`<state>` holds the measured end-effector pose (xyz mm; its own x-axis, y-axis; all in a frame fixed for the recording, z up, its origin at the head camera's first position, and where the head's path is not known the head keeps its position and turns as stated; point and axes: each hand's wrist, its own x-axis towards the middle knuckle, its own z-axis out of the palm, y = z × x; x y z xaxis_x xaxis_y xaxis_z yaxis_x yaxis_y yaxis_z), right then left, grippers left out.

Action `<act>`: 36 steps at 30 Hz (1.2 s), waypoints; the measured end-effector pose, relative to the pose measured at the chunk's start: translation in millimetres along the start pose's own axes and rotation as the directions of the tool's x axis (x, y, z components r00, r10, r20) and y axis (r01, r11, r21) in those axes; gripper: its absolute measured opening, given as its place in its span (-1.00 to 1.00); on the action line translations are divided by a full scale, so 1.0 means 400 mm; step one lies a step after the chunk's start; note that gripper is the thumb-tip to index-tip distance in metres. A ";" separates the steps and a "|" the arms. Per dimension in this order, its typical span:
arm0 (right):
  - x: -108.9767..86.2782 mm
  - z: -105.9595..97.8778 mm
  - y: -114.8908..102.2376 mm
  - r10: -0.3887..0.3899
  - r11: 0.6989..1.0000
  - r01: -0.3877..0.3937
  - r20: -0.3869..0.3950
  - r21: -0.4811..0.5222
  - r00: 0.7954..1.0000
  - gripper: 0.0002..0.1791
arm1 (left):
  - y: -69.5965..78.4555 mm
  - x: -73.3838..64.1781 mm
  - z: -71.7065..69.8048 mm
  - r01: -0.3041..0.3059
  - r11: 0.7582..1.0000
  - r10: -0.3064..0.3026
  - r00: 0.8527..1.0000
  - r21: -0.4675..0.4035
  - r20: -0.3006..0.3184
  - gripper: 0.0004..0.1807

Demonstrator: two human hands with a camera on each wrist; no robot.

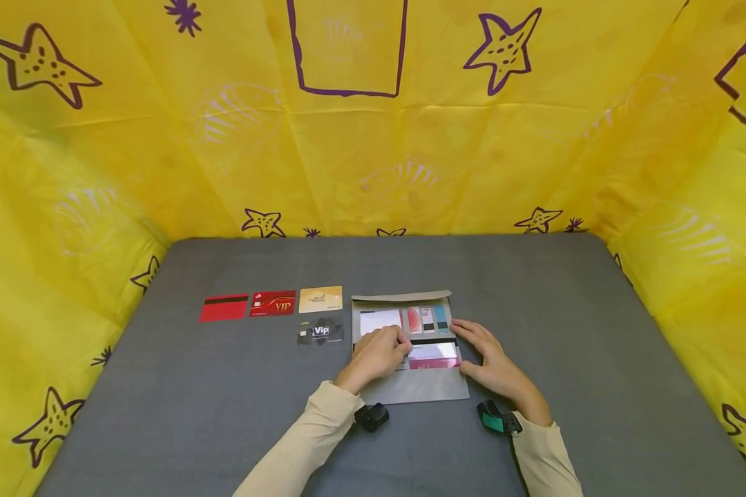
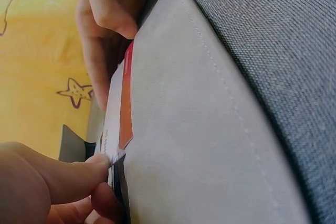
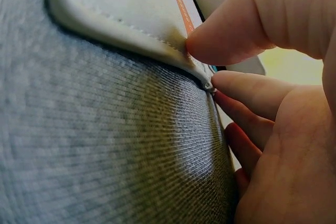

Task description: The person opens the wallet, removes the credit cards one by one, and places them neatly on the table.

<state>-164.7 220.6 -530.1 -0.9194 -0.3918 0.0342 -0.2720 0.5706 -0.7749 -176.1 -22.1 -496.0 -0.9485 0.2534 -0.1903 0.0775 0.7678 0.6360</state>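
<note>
Can see nearest 2 beige cloth sleeves [image 1: 292,449] over the dark grey, cloth-covered table [image 1: 180,414], with a black wrist strap [image 1: 371,417] by the left cuff and a black-and-green wrist strap [image 1: 499,420] by the right. Lying open and flat about midway between the table's left and right edges: a light grey, leather-like wallet [image 1: 423,392]. Pinching with the left hand [image 1: 379,355], grip pressed thumb to fingers, the left end of a glossy white card with a pinkish-orange band [image 1: 432,353], set behind the wallet's near panel. Touching with the right hand [image 1: 497,369] the wallet's right edge, grip spread, thumb apart from the fingers and beside the banded card's right end. Just left of the wallet, a dark see-through card marked Vip [image 1: 320,331]. In the wallet's far half, a plain white rectangular card [image 1: 379,322], partly covered by the left hand, then 3 narrow card ends [image 1: 427,319] to its right. Beyond the see-through card, in a row running toward the table's left edge: a gold card [image 1: 320,299], a red VIP card [image 1: 273,303] and a red card with a dark stripe [image 1: 224,310]. Past the table's far edge, a yellow fabric curtain with purple starfish [image 1: 348,152].
</note>
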 end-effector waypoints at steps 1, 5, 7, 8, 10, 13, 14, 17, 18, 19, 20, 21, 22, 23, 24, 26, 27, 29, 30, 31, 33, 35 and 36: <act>0.000 0.000 0.000 0.001 1.000 -0.001 0.000 0.000 1.000 -0.28 | 0.000 0.001 0.001 0.004 1.000 -0.004 1.000 -0.002 -0.002 -0.89; 0.001 -0.001 -0.001 -0.002 1.000 0.002 0.000 -0.002 1.000 -0.27 | 0.000 0.003 0.001 0.020 1.000 -0.020 1.000 -0.005 -0.022 -0.89; 0.002 -0.001 -0.002 -0.001 1.000 0.001 -0.002 -0.006 1.000 -0.27 | 0.002 0.002 -0.001 0.026 1.000 -0.026 0.999 -0.013 -0.035 -0.88; 0.003 -0.002 -0.002 -0.001 1.000 0.001 -0.002 -0.007 1.000 -0.27 | 0.003 0.002 -0.002 0.026 1.000 -0.027 0.999 -0.014 -0.042 -0.88; 0.003 -0.002 -0.002 0.001 1.000 -0.001 -0.002 -0.008 1.000 -0.27 | 0.003 0.002 -0.004 0.025 1.000 -0.026 0.998 -0.015 -0.065 -0.88; 0.003 -0.002 -0.003 0.000 1.000 0.000 -0.001 -0.008 1.000 -0.26 | 0.000 0.003 -0.005 0.033 0.999 -0.035 0.995 -0.027 -0.094 -0.87; 0.002 -0.001 -0.003 -0.001 1.000 0.001 0.000 -0.009 1.000 -0.26 | -0.002 0.004 -0.005 0.037 0.999 -0.040 0.994 -0.034 -0.099 -0.87; 0.001 0.000 -0.003 -0.002 1.000 0.002 0.003 -0.013 1.000 -0.26 | -0.007 0.006 -0.002 0.056 0.996 -0.062 0.994 -0.064 -0.091 -0.87; 0.001 0.000 -0.003 0.000 1.000 0.000 0.005 -0.012 1.000 -0.26 | -0.009 0.007 -0.001 0.061 0.995 -0.067 0.994 -0.073 -0.083 -0.87; 0.000 0.000 -0.003 0.002 1.000 -0.002 0.007 -0.011 1.000 -0.26 | -0.010 0.008 0.000 0.064 0.995 -0.070 0.995 -0.078 -0.077 -0.88; 0.000 0.000 -0.004 0.004 1.000 -0.004 0.008 -0.011 1.000 -0.26 | -0.011 0.009 0.000 0.065 0.994 -0.071 0.995 -0.085 -0.074 -0.88; 0.000 0.000 -0.004 0.006 1.000 -0.006 0.008 -0.009 1.000 -0.26 | -0.012 0.009 0.000 0.065 0.994 -0.072 0.995 -0.090 -0.071 -0.88; 0.000 0.000 -0.005 0.006 1.000 -0.006 0.008 -0.007 1.000 -0.26 | -0.012 0.010 0.000 0.064 0.994 -0.071 0.995 -0.093 -0.071 -0.88; 0.000 -0.001 -0.005 0.007 1.000 -0.007 0.008 -0.006 1.000 -0.26 | -0.011 0.010 -0.001 0.063 0.993 -0.069 0.995 -0.095 -0.071 -0.88; 0.000 -0.001 -0.005 0.006 1.000 -0.006 0.008 -0.005 1.000 -0.26 | -0.010 0.009 -0.002 0.060 0.993 -0.067 0.995 -0.098 -0.070 -0.89; 0.000 -0.001 -0.006 0.001 1.000 -0.001 0.007 -0.005 1.000 -0.26 | -0.008 0.007 -0.006 0.054 0.992 -0.062 0.996 -0.111 -0.068 -0.89; -0.001 -0.001 -0.006 -0.001 1.000 0.001 0.007 -0.004 1.000 -0.26 | -0.007 0.005 -0.007 0.052 0.992 -0.060 0.996 -0.119 -0.065 -0.89; -0.002 -0.001 -0.006 0.001 1.000 -0.001 0.008 -0.002 1.000 -0.26 | -0.005 0.002 -0.011 0.047 0.989 -0.055 0.997 -0.139 -0.057 -0.90; -0.003 -0.001 -0.007 0.003 1.000 -0.003 0.010 0.000 1.000 -0.26 | -0.005 0.000 -0.012 0.045 0.988 -0.053 0.997 -0.149 -0.053 -0.90; -0.003 -0.002 -0.007 0.006 1.000 -0.007 0.011 0.003 1.000 -0.26 | -0.004 -0.001 -0.013 0.041 0.987 -0.049 0.998 -0.156 -0.050 -0.91; -0.004 -0.002 -0.008 0.015 1.000 -0.015 0.014 0.008 1.000 -0.26 | -0.004 -0.002 -0.014 0.038 0.986 -0.046 0.998 -0.163 -0.046 -0.92; -0.004 -0.003 -0.008 0.021 1.000 -0.021 0.016 0.009 1.000 -0.26 | -0.004 -0.002 -0.014 0.034 0.986 -0.042 0.998 -0.163 -0.045 -0.90; -0.004 -0.003 -0.008 0.023 1.000 -0.023 0.016 0.010 1.000 -0.26 | -0.004 -0.002 -0.013 0.030 0.986 -0.038 0.998 -0.164 -0.046 -0.88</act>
<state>-162.8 220.4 -526.8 -0.9206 -0.3903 0.0064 -0.2480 0.5721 -0.7818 -177.2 -26.5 -492.7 -0.9639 0.1965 -0.1796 -0.0023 0.6684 0.7438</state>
